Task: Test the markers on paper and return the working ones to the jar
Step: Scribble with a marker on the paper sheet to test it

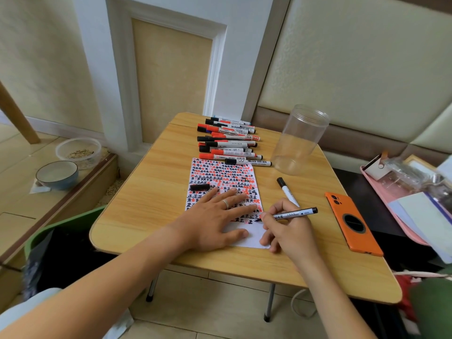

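Observation:
A sheet of paper (221,176) covered in red and black marks lies on the wooden table (151,192). My left hand (215,216) rests flat on it with straight fingers. My right hand (286,228) grips a black marker (297,213) with its tip on the paper's lower part. A loose black cap (200,187) lies on the sheet. Another capped black marker (287,190) lies to the right of the paper. Several red and black markers (228,140) lie in a row at the back. The clear plastic jar (299,140) stands upright with nothing visible inside it.
An orange phone (353,225) lies face down near the table's right edge. A pink tray (401,204) with papers and bags sits beyond that edge. Two bowls (57,174) stand on a low ledge at left. A green chair (44,238) is under the table's left corner.

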The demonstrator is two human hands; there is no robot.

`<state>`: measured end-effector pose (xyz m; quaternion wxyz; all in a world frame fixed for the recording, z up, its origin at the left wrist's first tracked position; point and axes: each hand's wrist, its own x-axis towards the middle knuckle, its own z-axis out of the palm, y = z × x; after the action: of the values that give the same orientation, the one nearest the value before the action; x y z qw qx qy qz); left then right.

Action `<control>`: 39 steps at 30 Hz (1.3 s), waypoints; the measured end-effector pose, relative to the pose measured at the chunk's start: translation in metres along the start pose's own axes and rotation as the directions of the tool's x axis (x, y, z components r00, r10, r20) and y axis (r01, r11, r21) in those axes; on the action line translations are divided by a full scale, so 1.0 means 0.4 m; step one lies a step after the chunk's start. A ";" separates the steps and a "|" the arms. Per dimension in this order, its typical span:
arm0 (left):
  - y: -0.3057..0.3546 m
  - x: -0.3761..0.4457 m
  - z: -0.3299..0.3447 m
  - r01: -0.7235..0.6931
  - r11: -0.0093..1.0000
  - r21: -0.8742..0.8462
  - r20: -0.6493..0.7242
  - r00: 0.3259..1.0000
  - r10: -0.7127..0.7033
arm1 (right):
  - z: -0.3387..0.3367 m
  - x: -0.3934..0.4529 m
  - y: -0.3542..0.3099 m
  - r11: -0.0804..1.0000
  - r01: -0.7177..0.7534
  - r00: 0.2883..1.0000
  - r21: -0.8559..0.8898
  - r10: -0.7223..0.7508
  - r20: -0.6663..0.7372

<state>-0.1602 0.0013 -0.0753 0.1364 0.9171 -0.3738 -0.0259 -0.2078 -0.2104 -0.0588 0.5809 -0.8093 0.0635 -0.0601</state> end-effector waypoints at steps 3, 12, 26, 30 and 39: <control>-0.002 -0.001 0.001 -0.008 1.000 0.009 -0.006 1.000 0.008 | 0.000 0.001 0.003 1.000 0.001 1.000 -0.022 -0.001 0.007; -0.001 0.002 0.000 -0.003 1.000 0.011 0.003 1.000 0.003 | 0.000 -0.001 0.000 1.000 -0.009 1.000 -0.008 0.009 -0.010; -0.001 0.002 0.000 0.000 1.000 0.020 0.003 1.000 0.000 | 0.001 -0.002 0.000 0.999 0.015 1.000 -0.030 -0.014 0.012; 0.000 0.003 -0.002 0.002 1.000 0.022 0.006 1.000 -0.002 | -0.002 -0.005 -0.002 0.999 0.019 1.000 -0.040 -0.018 0.022; -0.001 0.004 -0.002 -0.004 1.000 0.021 -0.002 1.000 0.004 | -0.002 -0.005 0.000 0.998 0.024 0.999 -0.053 -0.022 0.040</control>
<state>-0.1587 0.0006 -0.0747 0.1274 0.9177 -0.3757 -0.0206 -0.2101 -0.2109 -0.0587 0.5595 -0.8262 0.0440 -0.0492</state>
